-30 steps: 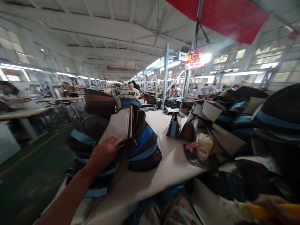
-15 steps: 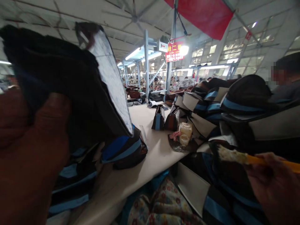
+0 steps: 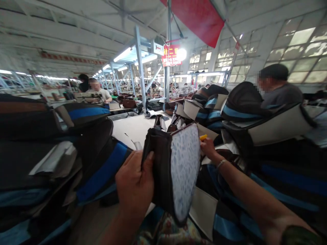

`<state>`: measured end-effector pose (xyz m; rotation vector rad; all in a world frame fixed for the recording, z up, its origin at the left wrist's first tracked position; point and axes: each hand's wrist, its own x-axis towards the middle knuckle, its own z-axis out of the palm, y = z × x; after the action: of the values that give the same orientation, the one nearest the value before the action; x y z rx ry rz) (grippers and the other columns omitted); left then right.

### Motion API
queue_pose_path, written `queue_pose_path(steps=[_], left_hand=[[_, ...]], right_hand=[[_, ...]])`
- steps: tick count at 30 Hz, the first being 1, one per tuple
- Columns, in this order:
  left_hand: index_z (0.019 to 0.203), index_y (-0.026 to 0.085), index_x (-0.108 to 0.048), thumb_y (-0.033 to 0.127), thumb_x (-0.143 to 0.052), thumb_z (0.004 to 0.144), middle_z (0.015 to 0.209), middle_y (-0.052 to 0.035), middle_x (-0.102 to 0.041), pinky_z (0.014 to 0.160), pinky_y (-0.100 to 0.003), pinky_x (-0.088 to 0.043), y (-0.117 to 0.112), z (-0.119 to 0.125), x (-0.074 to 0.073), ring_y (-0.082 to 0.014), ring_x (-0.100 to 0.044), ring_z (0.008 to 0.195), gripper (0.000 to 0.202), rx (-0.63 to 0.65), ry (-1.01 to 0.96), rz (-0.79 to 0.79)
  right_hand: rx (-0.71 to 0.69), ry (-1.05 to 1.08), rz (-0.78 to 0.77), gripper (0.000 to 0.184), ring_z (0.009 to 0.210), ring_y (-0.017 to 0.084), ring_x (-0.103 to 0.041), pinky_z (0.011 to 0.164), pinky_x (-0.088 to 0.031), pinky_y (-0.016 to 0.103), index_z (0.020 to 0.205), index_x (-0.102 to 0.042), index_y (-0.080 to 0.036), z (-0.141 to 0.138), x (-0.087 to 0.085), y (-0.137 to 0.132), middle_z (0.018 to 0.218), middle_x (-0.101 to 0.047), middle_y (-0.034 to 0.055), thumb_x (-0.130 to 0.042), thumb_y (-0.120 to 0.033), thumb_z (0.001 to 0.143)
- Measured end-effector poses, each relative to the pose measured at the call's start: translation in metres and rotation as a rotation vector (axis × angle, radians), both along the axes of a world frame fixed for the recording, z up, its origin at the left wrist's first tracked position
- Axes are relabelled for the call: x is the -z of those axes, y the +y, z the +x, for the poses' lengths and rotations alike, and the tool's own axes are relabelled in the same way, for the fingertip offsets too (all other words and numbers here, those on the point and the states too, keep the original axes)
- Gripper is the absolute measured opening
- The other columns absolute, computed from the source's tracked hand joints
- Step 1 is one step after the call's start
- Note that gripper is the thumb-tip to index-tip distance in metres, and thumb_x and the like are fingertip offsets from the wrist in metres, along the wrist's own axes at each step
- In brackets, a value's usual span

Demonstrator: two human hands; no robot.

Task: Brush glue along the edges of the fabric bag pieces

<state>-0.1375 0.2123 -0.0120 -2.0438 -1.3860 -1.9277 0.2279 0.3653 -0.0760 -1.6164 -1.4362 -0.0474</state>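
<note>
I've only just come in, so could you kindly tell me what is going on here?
A person's left grip holds up a dark piece, its pale patterned side in view. Their right grip, just beyond it, holds a yellow tool, mostly hidden. Blue-striped pieces are piled to both sides, and another person is beyond those on the right.

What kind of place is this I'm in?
Most likely a factory workshop, perhaps for bags: dark, blue-banded pieces lie heaped on the right, people sit or stand in the background, such as the person in light clothing, and strip lights line metal frames.
</note>
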Motion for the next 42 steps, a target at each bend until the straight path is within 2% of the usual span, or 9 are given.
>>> queue_pose_path(steps=[9, 13, 19, 22, 26, 31, 34, 36, 42], left_hand=[[0.074, 0.023, -0.059, 0.048, -0.048, 0.09, 0.063, 0.0031, -0.059, 0.055, -0.026, -0.04, 0.023, -0.005, 0.081, -0.0158, -0.054, 0.058, 0.032, 0.036, -0.039, -0.472], [0.073, 0.02, -0.057, 0.049, -0.048, 0.091, 0.066, 0.0027, -0.058, 0.059, -0.023, -0.042, 0.037, 0.007, 0.102, -0.0142, -0.054, 0.062, 0.035, 0.088, -0.156, -0.499], [0.08, 0.02, -0.062, 0.043, -0.049, 0.093, 0.074, 0.0007, -0.063, 0.068, -0.024, -0.047, 0.075, 0.024, 0.122, -0.0155, -0.059, 0.071, 0.03, 0.038, -0.168, -0.364], [0.085, 0.019, -0.065, 0.04, -0.049, 0.093, 0.082, -0.0018, -0.066, 0.076, -0.026, -0.048, 0.086, 0.033, 0.13, -0.0172, -0.062, 0.079, 0.028, 0.121, -0.134, -0.277], [0.097, 0.019, -0.069, 0.037, -0.052, 0.093, 0.096, -0.0038, -0.067, 0.087, -0.029, -0.047, 0.088, 0.037, 0.136, -0.0184, -0.063, 0.092, 0.025, 0.237, -0.1, -0.242], [0.109, 0.021, -0.068, 0.039, -0.059, 0.089, 0.103, -0.0047, -0.065, 0.089, -0.03, -0.048, 0.081, 0.035, 0.131, -0.0201, -0.062, 0.098, 0.029, 0.314, -0.159, -0.262], [0.112, 0.021, -0.068, 0.039, -0.059, 0.089, 0.1, -0.0042, -0.065, 0.087, -0.03, -0.049, 0.08, 0.035, 0.126, -0.0194, -0.062, 0.096, 0.03, 0.39, -0.219, -0.321], [0.117, 0.022, -0.066, 0.038, -0.058, 0.09, 0.102, -0.004, -0.065, 0.089, -0.03, -0.048, 0.082, 0.035, 0.123, -0.0192, -0.061, 0.098, 0.033, 0.449, -0.242, -0.348], [0.117, 0.023, -0.066, 0.038, -0.057, 0.091, 0.097, -0.0027, -0.062, 0.086, -0.03, -0.046, 0.082, 0.044, 0.117, -0.0187, -0.059, 0.093, 0.032, 0.575, -0.24, -0.393]], right_hand=[[0.02, -0.201, -0.308, 0.029, 0.082, 0.017, -0.064, 0.081, -0.053, 0.036, 0.087, -0.065, -0.013, 0.01, 0.057, 0.069, 0.088, -0.066, 0.0043, -0.062, -0.041, 0.095], [0.026, -0.256, -0.367, 0.029, 0.082, 0.017, -0.064, 0.082, -0.053, 0.036, 0.084, -0.065, -0.014, 0.012, 0.073, 0.085, 0.086, -0.067, 0.0038, -0.063, -0.041, 0.094], [0.008, -0.293, -0.271, 0.028, 0.082, 0.018, -0.064, 0.08, -0.052, 0.035, 0.094, -0.066, -0.012, 0.016, 0.078, 0.085, 0.091, -0.068, 0.0071, -0.058, -0.039, 0.096], [-0.074, -0.327, -0.224, 0.018, 0.084, 0.02, -0.064, 0.081, -0.049, 0.032, 0.089, -0.069, -0.015, 0.015, 0.083, 0.067, 0.092, -0.069, 0.0091, -0.062, -0.031, 0.091], [-0.173, -0.338, -0.153, 0.015, 0.087, 0.021, -0.065, 0.084, -0.048, 0.029, 0.087, -0.07, -0.018, 0.013, 0.088, 0.038, 0.094, -0.07, 0.0083, -0.059, -0.028, 0.088], [-0.079, -0.226, -0.041, 0.031, 0.084, 0.025, -0.067, 0.079, -0.05, 0.034, 0.091, -0.069, -0.017, 0.01, 0.085, 0.023, 0.093, -0.072, 0.0116, -0.049, -0.041, 0.09], [-0.026, -0.184, -0.012, 0.037, 0.067, 0.026, -0.065, 0.065, -0.048, 0.035, 0.075, -0.067, -0.017, 0.001, 0.073, 0.016, 0.072, -0.07, 0.0116, -0.049, -0.047, 0.086], [-0.003, -0.168, 0.032, 0.039, 0.061, 0.027, -0.063, 0.061, -0.046, 0.035, 0.069, -0.065, -0.017, -0.008, 0.052, 0.007, 0.064, -0.066, 0.0122, -0.049, -0.049, 0.085], [-0.154, -0.106, 0.2, 0.037, 0.063, 0.018, -0.06, 0.06, -0.045, 0.027, 0.09, -0.064, -0.019, -0.065, -0.059, -0.055, 0.068, -0.062, 0.0021, -0.048, -0.053, 0.093]])
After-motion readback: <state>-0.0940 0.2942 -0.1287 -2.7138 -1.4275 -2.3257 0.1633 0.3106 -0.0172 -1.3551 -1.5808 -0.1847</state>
